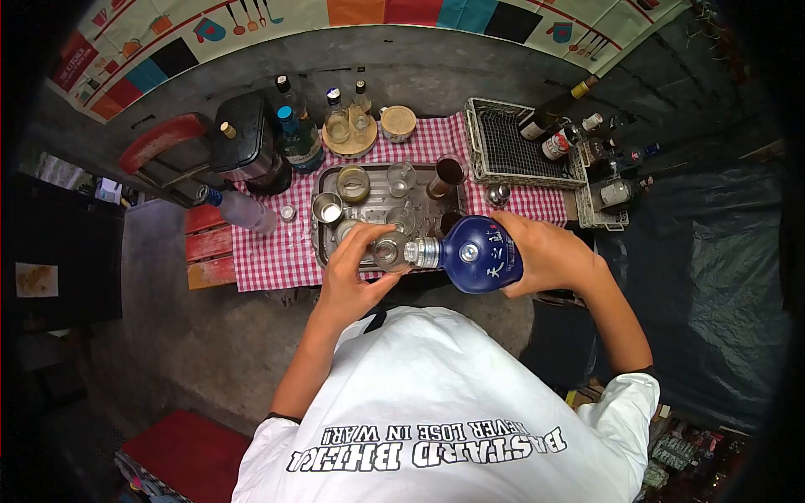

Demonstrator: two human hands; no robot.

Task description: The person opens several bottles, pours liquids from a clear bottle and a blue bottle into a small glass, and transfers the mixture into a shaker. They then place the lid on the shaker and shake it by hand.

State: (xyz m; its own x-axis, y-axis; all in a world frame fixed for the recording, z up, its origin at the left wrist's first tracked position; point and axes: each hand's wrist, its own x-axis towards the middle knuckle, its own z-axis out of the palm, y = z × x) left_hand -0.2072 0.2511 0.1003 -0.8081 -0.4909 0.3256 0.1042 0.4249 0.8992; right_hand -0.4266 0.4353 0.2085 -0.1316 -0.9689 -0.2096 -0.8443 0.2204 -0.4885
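My left hand (356, 270) is closed around a small clear glass (388, 251) in front of my chest. In my right hand (549, 253) is a dark blue bottle (482, 272) with white characters, lying on its side with its neck pointing left. The bottle's mouth meets the glass at its rim; whether liquid is flowing I cannot make out. Just beyond both hands is a metal tray (381, 172). On it stand a metal cup (327, 207), a yellowish glass jar (353, 183), a clear glass (401, 178) and a tall dark cup (447, 174).
A checkered cloth (260, 260) covers the table. At the back left are a black-lidded container (243, 138) and a blue-capped bottle (300, 142); a clear bottle (243, 211) stands left. A wire basket (503, 172) and several bottles are at the right, near a metal jigger (497, 195).
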